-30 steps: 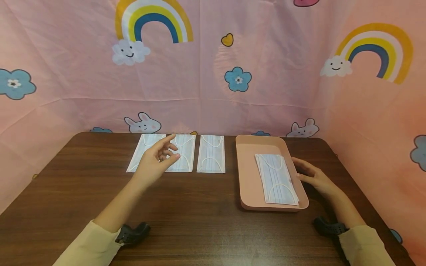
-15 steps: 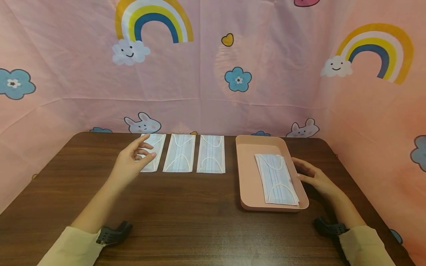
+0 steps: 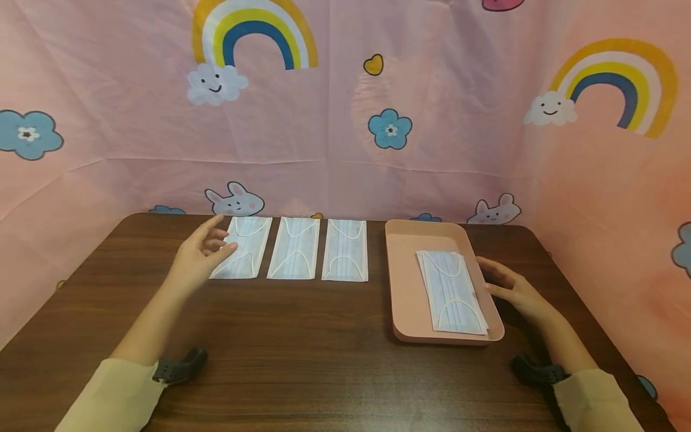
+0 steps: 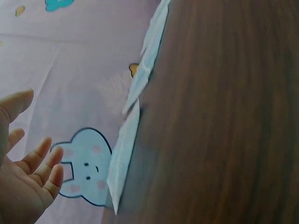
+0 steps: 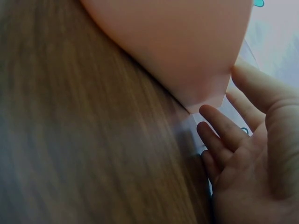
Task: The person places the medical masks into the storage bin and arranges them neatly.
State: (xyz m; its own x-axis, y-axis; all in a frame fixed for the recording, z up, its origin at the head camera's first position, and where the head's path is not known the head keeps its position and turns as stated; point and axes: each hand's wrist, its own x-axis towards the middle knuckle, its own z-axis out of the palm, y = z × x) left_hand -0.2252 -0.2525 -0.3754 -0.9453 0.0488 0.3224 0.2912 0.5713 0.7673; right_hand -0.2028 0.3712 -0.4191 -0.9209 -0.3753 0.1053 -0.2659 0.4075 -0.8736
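3 masks [image 3: 293, 248] in a row on the table [image 3: 302, 348] – tray [image 3: 405, 288] to their right, mask pile [image 3: 452, 292] inside – cloth [image 3: 345, 135] behind

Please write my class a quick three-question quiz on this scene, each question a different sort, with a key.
1. How many masks lie in the row on the table, outside the tray?
2. True or false: the left hand grips one of the masks.
3. Where is the right hand? A) at the tray's left side B) at the tray's right side C) inside the tray

Key: 1. three; 2. false; 3. B
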